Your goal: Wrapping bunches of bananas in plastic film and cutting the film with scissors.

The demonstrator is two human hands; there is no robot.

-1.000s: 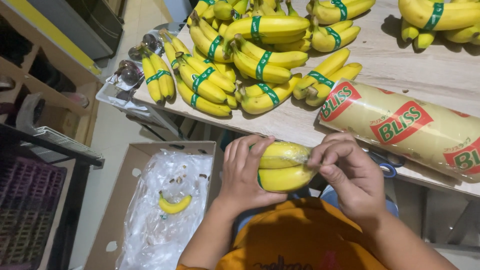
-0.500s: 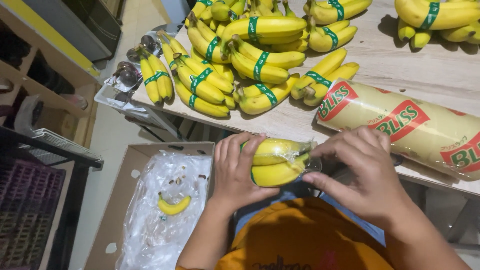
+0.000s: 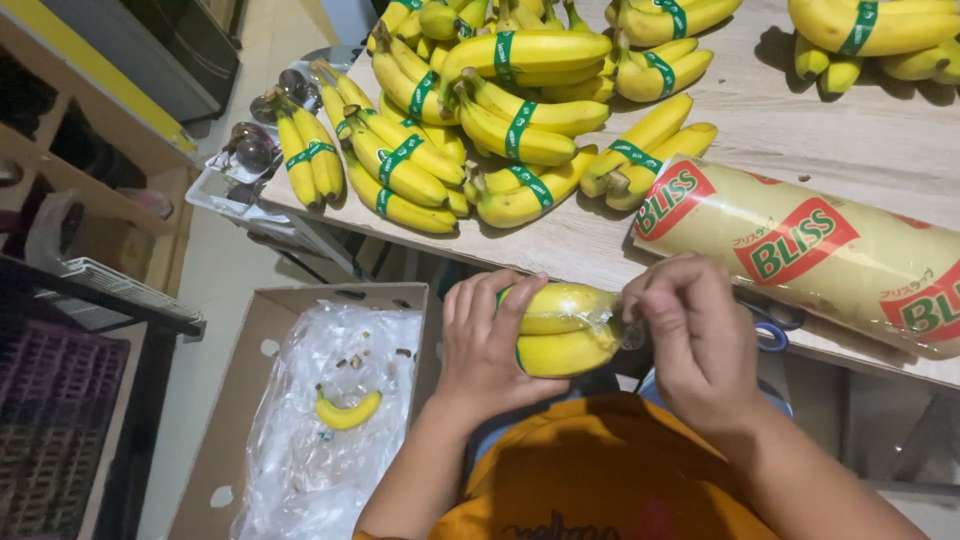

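From my feed, the banana bunch (image 3: 562,328) between the bare hands, left (image 3: 487,345) and right (image 3: 695,335), is wrapped in thin clear plastic film that catches a glossy highlight over smooth yellow peel. I read the table (image 3: 800,130) as pale wood with a matt, grained face. The roll (image 3: 810,250) lying on it is shiny plastic film, smooth and faintly reflective. The bananas (image 3: 480,130) on the table wear matt green paper-like bands. Below, I see a cardboard box (image 3: 245,350), dull brown, lined with a crinkled clear plastic sheet (image 3: 330,440). My shirt (image 3: 610,470) looks like soft orange cloth.
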